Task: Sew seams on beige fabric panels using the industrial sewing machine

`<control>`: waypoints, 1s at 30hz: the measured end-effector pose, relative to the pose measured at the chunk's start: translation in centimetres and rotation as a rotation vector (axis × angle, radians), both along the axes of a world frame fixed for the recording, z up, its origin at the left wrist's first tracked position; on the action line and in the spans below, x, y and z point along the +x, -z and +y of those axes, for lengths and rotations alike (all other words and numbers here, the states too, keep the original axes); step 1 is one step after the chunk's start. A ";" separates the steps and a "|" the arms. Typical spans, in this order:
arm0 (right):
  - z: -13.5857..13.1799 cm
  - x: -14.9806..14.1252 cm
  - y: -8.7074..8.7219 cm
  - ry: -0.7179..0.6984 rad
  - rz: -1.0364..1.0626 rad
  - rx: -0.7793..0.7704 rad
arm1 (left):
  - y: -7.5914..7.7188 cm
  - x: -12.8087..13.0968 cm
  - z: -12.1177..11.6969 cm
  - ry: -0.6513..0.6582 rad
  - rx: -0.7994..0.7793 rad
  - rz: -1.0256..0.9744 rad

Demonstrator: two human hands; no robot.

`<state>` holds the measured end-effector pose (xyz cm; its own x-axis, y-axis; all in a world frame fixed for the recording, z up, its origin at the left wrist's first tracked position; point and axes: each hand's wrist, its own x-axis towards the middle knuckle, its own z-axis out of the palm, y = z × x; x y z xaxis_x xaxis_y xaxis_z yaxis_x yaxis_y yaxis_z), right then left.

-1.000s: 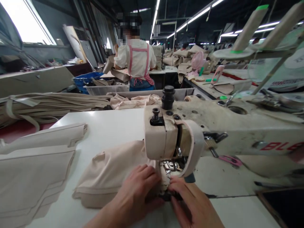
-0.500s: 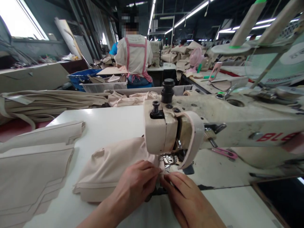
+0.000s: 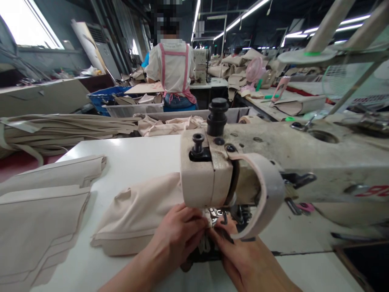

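Observation:
A beige fabric piece [image 3: 142, 211] lies on the white table, its right end under the head of a sewing machine [image 3: 200, 182]. My left hand [image 3: 180, 231] is closed on the fabric's edge just in front of the presser foot [image 3: 216, 212]. Close beside it, my right hand [image 3: 240, 251] pinches the same edge, with some of its fingers behind the machine's curved pale guard [image 3: 270, 194]. The fingertips of both hands nearly meet below the needle area. The needle itself is hidden.
Stacked beige fabric panels [image 3: 39, 227] lie at left, with a bundle of long strips [image 3: 67, 132] behind. A bin of fabric [image 3: 170, 125] stands beyond the table. Farther off, a person in a pink-strapped apron [image 3: 174, 73] sits facing away. A pink fan [image 3: 254, 71] stands at right.
The camera view has moved nearer the machine head. My right hand has shifted forward, and its fingers are now partly behind the curved guard. My left hand stays on the fabric.

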<state>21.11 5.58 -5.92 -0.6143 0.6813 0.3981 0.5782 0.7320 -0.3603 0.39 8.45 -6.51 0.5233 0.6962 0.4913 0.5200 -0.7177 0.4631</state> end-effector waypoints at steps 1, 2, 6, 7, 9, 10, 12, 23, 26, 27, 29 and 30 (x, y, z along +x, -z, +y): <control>0.1 0.0 -0.1 0.011 -0.002 -0.006 | 0.2 -0.2 0.2 -0.011 -0.028 -0.015; 0.2 -0.1 -0.1 0.020 -0.004 -0.008 | 0.3 -0.3 0.4 -0.023 -0.088 -0.031; 0.0 -0.1 -0.1 0.034 -0.002 0.026 | 0.4 -0.2 0.6 -0.044 -0.325 -0.053; -0.1 -0.1 0.0 0.037 0.004 0.037 | 0.3 0.0 0.5 -0.065 -0.318 -0.061; -0.2 -0.1 0.1 0.054 0.030 0.047 | 0.0 0.3 0.5 -0.110 -0.266 -0.071; -0.2 -0.1 0.2 0.061 0.047 0.054 | 0.0 0.5 0.5 -0.126 -0.242 -0.071; -0.2 -0.1 0.3 0.066 0.066 0.059 | -0.1 0.6 0.5 -0.123 -0.212 -0.047; -0.1 0.2 -0.2 0.099 0.028 0.057 | -0.7 0.8 0.0 -0.108 -0.149 -0.096; 0.1 0.4 -0.4 0.090 0.015 0.010 | -0.5 1.0 0.0 -0.126 -0.141 -0.116; 0.1 0.5 -0.4 0.086 0.010 -0.003 | -0.5 1.1 0.0 -0.120 -0.139 -0.105; 0.2 0.7 -0.4 0.076 -0.005 0.011 | -0.5 1.0 0.1 -0.112 -0.129 -0.090; 0.3 0.8 -0.4 0.071 -0.021 0.034 | -0.4 1.0 0.1 -0.109 -0.126 -0.093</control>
